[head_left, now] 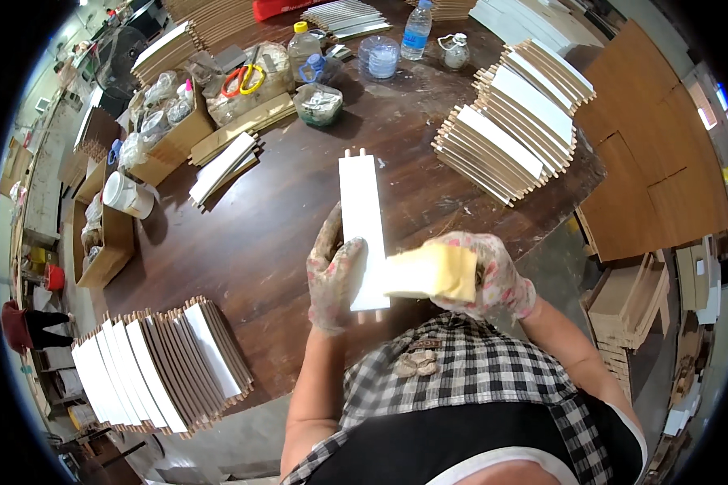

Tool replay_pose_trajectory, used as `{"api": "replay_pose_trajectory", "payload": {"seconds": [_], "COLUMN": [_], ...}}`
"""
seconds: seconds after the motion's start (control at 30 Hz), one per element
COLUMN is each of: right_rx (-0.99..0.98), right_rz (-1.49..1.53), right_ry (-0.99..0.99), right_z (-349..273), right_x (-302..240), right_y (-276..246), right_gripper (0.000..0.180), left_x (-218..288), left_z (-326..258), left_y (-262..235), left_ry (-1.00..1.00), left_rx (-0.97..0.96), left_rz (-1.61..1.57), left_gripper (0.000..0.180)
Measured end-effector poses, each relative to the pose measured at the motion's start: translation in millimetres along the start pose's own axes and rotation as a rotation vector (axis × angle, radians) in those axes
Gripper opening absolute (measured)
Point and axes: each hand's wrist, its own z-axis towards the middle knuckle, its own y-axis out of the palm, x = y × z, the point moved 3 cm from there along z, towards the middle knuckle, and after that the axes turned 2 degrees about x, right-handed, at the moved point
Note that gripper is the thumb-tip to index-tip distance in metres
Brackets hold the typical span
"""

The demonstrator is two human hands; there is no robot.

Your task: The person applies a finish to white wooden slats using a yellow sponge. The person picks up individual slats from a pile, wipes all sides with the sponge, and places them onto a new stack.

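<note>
A narrow white board (361,210) with small wooden dowels at both ends is held upright over the table, its far end pointing away from me. My left hand (333,279), in a patterned, soiled glove, grips the board's left edge with the thumb across its face. In my gloved right hand (492,275) is a pale yellow sponge (441,272), closed in the fingers. The sponge's left end, slightly blurred, meets the board's right edge near its lower end; whether it presses there I cannot tell.
Stacked doweled boards lie at the near left (162,364) and far right (518,121). A cardboard box (174,137), scissors (243,81), a white cup (128,196), a bowl (319,105) and a water bottle (416,32) stand toward the back. Another person (32,327) is at far left.
</note>
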Motion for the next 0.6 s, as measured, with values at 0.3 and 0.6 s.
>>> {"api": "replay_pose_trajectory", "payload": {"seconds": [0.3, 0.6], "right_rx": [0.41, 0.296], "right_rz": [-0.138, 0.086], "right_ry": [0.104, 0.129], "right_z": [42.6, 19.8], "right_x": [32.5, 39.4], "right_y": [-73.2, -68.7], "right_gripper": [0.041, 0.051], "left_x": [25.4, 21.2], "left_z": [-12.4, -8.7], "left_y": [28.4, 44.4], "left_ry": [-0.03, -0.022], "left_rx": [-0.11, -0.096], "left_rz": [0.092, 0.112], "left_gripper": [0.061, 0.059]}}
